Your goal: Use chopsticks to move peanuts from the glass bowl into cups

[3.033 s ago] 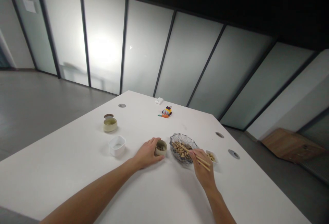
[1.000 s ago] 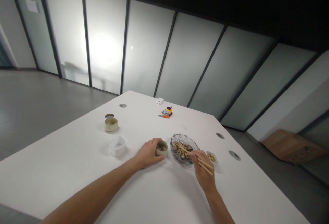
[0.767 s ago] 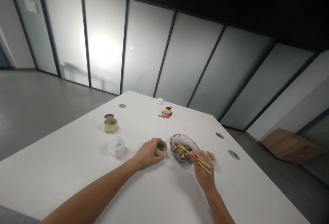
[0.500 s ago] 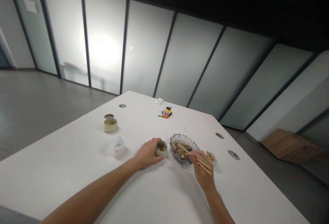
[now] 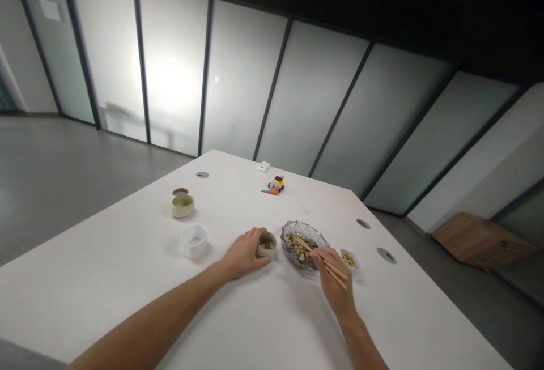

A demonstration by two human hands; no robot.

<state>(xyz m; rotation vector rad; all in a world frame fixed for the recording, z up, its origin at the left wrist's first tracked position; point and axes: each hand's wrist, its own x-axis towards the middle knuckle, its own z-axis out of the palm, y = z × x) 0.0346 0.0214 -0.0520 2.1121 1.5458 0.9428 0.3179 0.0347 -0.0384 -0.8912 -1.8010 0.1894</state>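
My left hand [image 5: 245,254] is wrapped round a small greenish cup [image 5: 272,251], which tilts a little toward me and has small dark bits inside. In my right hand [image 5: 335,279] is a pair of wooden chopsticks [image 5: 339,273], their tips down in a clear scalloped glass bowl [image 5: 293,259]. That bowl holds a mix of peanuts [image 5: 297,248] and dark seeds, perhaps sunflower seeds. Just beyond my right hand stands a small white dish [image 5: 356,265] with pale nuts in it, partly covered by my fingers.
Left of my left hand stand a white square dish [image 5: 194,248] and a pale green cup [image 5: 182,207]. Farther off lie a yellow and grey toy vehicle [image 5: 277,183], an orange toy carrot [image 5: 271,192] and a white box [image 5: 263,167]. Round grommets are set into the white table [image 5: 238,324].
The rear ends of the chopsticks have shifted very slightly, with the tips still in the glass bowl. My left hand and the small cup have stayed in place.
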